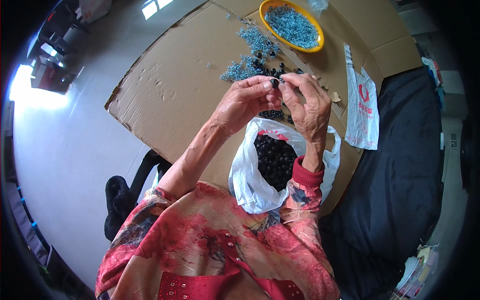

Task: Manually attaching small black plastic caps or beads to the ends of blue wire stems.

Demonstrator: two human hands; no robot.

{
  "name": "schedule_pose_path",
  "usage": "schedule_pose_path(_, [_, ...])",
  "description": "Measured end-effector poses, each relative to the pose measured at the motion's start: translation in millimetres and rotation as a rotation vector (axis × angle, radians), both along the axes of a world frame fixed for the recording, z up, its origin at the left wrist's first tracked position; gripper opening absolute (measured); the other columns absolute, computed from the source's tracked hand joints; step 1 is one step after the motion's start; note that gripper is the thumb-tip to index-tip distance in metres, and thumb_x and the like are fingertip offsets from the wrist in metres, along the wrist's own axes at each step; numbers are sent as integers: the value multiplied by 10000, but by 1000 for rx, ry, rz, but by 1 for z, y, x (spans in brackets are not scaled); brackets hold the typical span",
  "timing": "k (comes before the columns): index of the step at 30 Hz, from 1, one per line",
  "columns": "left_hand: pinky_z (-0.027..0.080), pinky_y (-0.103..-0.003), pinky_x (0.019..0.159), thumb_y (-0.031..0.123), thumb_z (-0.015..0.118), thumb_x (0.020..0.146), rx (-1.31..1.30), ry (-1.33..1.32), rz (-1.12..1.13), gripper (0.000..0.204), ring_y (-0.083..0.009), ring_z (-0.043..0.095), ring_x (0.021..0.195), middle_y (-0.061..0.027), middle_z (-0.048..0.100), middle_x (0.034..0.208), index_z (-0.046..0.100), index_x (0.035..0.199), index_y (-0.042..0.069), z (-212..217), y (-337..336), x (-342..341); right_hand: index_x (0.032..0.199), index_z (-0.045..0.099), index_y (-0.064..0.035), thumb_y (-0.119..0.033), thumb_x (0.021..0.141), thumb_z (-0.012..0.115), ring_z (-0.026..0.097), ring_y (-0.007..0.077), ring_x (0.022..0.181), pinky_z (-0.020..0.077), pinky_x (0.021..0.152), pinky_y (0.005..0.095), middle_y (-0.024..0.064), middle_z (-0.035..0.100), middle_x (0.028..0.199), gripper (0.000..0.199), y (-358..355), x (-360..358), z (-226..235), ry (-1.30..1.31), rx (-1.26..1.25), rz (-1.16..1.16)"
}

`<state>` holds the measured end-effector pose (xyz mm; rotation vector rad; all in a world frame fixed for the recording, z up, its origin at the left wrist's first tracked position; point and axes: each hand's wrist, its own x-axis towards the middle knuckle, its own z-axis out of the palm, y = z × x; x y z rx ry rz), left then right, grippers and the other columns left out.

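Note:
My left hand pinches a black bead between thumb and forefinger over the cardboard. Close against it, my right hand has its thumb and forefinger pressed together on a tiny, shiny piece, too small to make out. Just beyond both hands lie loose black beads and small blue-silver pieces. Below my wrists, a white plastic bag gapes around a heap of black beads. The right forearm passes over the bag's right side.
A yellow bowl full of blue-silver pieces stands at the far side of the cardboard. Right of my hands lies a flat white plastic bag with red print. Black cloth borders the cardboard on the right.

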<state>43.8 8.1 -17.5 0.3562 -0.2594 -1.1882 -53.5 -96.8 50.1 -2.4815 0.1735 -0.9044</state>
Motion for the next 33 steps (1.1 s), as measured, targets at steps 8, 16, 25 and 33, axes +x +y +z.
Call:
schedule_pose_path(8, [502,-319,768,131,546,874,29,-67,13,171,-142,588,749,-61,594,807,567,988,5,-1,0,-3,885,605,-31,-64,762,622,568,248,733,439,679,353,78,596,795,129,6,-2,-3,-16,-216,18])
schedule_pose_path(16, [502,-297,745,157,570,863,72,-178,53,163,-149,594,730,-64,600,774,584,937,13,0,0,-3,892,616,-33,-74,779,613,583,236,742,448,685,351,79,608,816,120,3,-2,-4,12,-194,0])
schedule_pose_path(25, [493,-361,796,121,544,869,27,-123,-4,196,-173,596,791,-85,610,873,569,1014,-8,0,3,-1,915,624,-29,-73,749,650,600,193,741,478,674,290,84,608,840,174,4,-6,1,-10,272,-3])
schedule_pose_path(33, [520,-336,724,155,552,869,4,-120,63,166,-172,609,711,-91,616,786,589,917,0,-3,1,7,899,619,-39,-46,742,636,607,183,783,485,678,290,70,607,864,158,-13,16,1,38,161,271])
